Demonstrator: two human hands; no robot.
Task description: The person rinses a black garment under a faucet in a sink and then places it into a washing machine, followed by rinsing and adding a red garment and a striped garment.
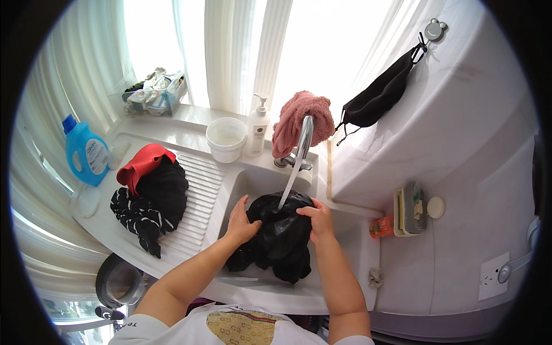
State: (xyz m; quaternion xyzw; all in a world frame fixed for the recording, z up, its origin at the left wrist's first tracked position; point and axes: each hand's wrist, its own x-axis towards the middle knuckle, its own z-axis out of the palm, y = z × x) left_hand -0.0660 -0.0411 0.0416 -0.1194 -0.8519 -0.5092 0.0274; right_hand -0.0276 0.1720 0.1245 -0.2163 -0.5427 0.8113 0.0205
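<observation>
A wet black garment (275, 244) lies bunched in the white sink (237, 179), its exact kind not clear. Water runs from the chrome faucet (306, 135) onto its upper part. My left hand (242, 224) is at the garment's left side, fingers stretched out and apart, the thumb touching the fabric. On the other side, my right hand (318, 221) grips the upper right edge, thumb on top and the other fingers partly hidden behind the cloth.
On the ribbed washboard (198, 198) at left lie black and red clothes (161, 184). Detergent bottle (86, 152), white tub (226, 140) and pump bottle (257, 129) stand around it. A pink towel (299, 118) drapes over the faucet. A black face mask (382, 95) hangs at right; a sponge holder (407, 213) is below.
</observation>
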